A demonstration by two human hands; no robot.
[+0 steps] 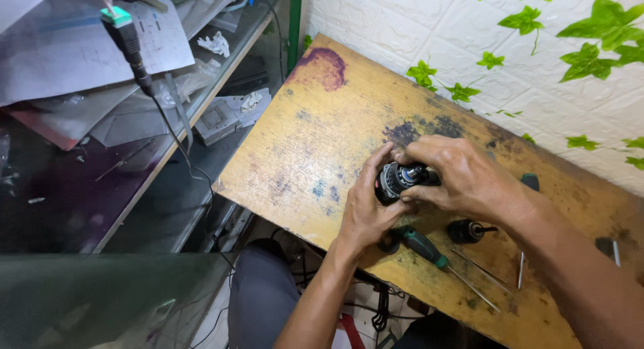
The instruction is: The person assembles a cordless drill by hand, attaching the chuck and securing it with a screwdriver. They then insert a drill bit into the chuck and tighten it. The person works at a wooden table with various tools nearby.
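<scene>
Both hands [429,188] clasp black round motor part [397,180] (ribbed collar, metal hub).

place: probably a small repair workshop | cues: stained wooden bench [322,131], screwdriver [422,246], cluttered parts shelf [134,107]

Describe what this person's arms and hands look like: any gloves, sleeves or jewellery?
Both are bare. The left hand and the right hand wear no gloves, and no rings or watch show. Both forearms are uncovered as far as the picture reaches, with no sleeve in sight. Below the arms, the person's lap shows grey trousers.
</scene>
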